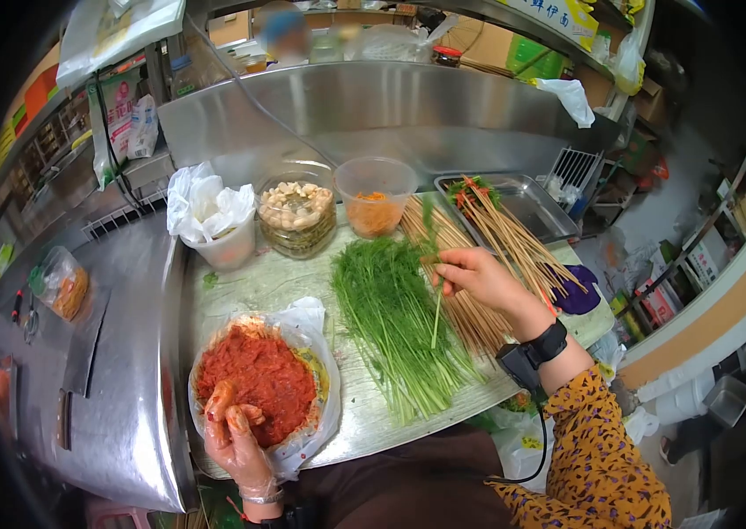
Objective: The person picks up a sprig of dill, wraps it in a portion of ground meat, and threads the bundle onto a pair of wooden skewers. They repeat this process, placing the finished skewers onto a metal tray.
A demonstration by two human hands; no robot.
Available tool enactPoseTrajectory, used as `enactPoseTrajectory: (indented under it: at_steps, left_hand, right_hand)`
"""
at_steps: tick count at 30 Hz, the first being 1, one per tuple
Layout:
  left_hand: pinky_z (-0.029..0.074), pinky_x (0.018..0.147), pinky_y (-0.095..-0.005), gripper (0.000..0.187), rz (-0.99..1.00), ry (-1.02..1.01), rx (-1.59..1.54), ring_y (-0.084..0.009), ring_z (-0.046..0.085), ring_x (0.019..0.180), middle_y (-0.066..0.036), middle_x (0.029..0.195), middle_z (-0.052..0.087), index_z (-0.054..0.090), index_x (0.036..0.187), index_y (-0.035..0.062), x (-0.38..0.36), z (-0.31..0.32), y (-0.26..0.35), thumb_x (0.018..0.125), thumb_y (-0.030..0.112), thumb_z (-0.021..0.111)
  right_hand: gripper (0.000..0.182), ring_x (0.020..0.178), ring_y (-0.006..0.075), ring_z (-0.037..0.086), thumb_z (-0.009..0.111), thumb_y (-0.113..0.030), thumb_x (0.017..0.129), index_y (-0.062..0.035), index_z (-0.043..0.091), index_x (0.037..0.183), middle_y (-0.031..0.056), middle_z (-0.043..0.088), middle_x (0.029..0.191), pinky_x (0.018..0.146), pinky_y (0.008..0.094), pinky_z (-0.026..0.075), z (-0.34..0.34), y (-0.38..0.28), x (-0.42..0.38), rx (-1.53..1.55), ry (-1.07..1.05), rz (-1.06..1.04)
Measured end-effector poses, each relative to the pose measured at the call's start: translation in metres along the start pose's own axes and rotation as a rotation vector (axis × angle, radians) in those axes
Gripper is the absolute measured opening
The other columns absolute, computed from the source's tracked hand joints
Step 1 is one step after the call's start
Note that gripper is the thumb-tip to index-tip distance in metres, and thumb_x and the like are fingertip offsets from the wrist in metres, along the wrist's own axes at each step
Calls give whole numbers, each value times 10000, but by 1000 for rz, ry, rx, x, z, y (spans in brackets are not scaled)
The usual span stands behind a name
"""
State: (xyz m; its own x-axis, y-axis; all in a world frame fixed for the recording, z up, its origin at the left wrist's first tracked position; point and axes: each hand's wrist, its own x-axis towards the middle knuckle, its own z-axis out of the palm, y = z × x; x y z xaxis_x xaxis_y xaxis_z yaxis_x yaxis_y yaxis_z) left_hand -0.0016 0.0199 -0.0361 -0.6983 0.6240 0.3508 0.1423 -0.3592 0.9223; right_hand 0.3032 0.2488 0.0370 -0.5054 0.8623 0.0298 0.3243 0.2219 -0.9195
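- The long stainless-steel counter (126,414) spans the scene, with a pale board on its near right part.
- A loose heap of thin green herb stalks (395,317) lies mid-board, with a bundle of bare wooden skewers (470,264) touching its right edge.
- A round bowl lined with clear plastic and filled with red minced paste (260,375) sits near left.
- The left hand (234,436), in a thin clear glove, rests at the paste's near edge, fingers curled into it.
- The right hand (479,278), above the skewers, has fingertips pinched together on a single green stalk (435,313) that hangs down over the heap.
- At the far edge stand a glass jar of pale chunks (297,217) and a clear plastic tub of orange shreds (375,204).
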Motion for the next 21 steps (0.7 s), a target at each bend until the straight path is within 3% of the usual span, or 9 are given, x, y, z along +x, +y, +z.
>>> enactPoseTrajectory:
  at_steps: [2, 6, 8, 10, 14, 16, 18, 20, 21]
  left_hand:
    - [450, 601, -214, 298, 0, -19, -7, -77, 526, 687, -58, 886, 591, 538, 1166, -52, 1, -3, -2, 938, 135, 501]
    - [458, 606, -210, 282, -8, -17, 47, -81, 534, 679, -55, 859, 592, 548, 1154, -48, 2, -1, 5, 936, 124, 499]
    - [489, 627, -238, 253, -42, -48, 26, -111, 554, 721, -111, 1080, 578, 546, 1126, -62, 2, -2, 6, 917, 72, 503]
    - [489, 631, -240, 256, -46, -55, 42, -111, 557, 724, -108, 1062, 582, 544, 1129, -61, 2, -3, 3, 907, 61, 511]
    - [468, 653, -220, 245, 23, -48, 15, -104, 554, 739, -72, 978, 595, 583, 1082, -51, 8, 6, 12, 891, 102, 562]
    - [488, 698, -292, 185, 256, -140, 368, -173, 590, 750, -111, 975, 623, 639, 981, -45, 14, 7, 21, 808, 19, 627]
    - [472, 682, -283, 213, 167, -364, 367, -160, 583, 741, -59, 840, 626, 661, 958, -17, 14, 19, 46, 752, 30, 691]
    - [455, 629, -252, 225, -196, -556, 91, -115, 550, 693, -14, 765, 587, 665, 944, -13, 4, 35, 52, 744, 72, 728]
    - [444, 606, -239, 221, -236, -640, 68, -95, 531, 671, -3, 736, 567, 662, 918, -15, 1, 43, 55, 743, 96, 740]
  right_hand:
    - [225, 677, 69, 565, 498, -75, 915, 22, 603, 1088, 25, 606, 779, 627, 217, 485, 7, -1, 3, 165, -51, 52]
    - [215, 702, 75, 568, 501, -76, 906, -10, 635, 1061, 37, 601, 810, 634, 224, 481, 21, -21, 1, 70, -203, -1]
    - [215, 726, 80, 576, 508, -74, 888, -29, 658, 1035, 39, 601, 838, 641, 227, 475, 30, -28, -1, 86, -274, 26]
    - [205, 735, 85, 582, 523, -67, 872, -24, 659, 1019, 34, 601, 845, 644, 227, 474, 40, -35, -3, 64, -320, -51]
    - [161, 747, 96, 589, 586, -56, 820, -14, 661, 956, 18, 597, 844, 646, 232, 470, 55, -62, -14, 30, -400, -137]
    - [143, 741, 103, 587, 603, -52, 804, -17, 661, 930, 25, 595, 841, 641, 234, 469, 64, -73, -18, 33, -440, -200]
    - [127, 736, 109, 584, 620, -48, 787, -21, 660, 904, 32, 594, 838, 637, 236, 468, 74, -84, -22, 43, -485, -259]
    - [117, 723, 117, 577, 623, -43, 769, -27, 660, 879, 45, 592, 826, 626, 236, 464, 84, -98, -25, -96, -549, -425]
    - [112, 723, 120, 574, 626, -41, 755, -25, 654, 862, 55, 591, 816, 625, 238, 463, 90, -101, -27, -78, -562, -424]
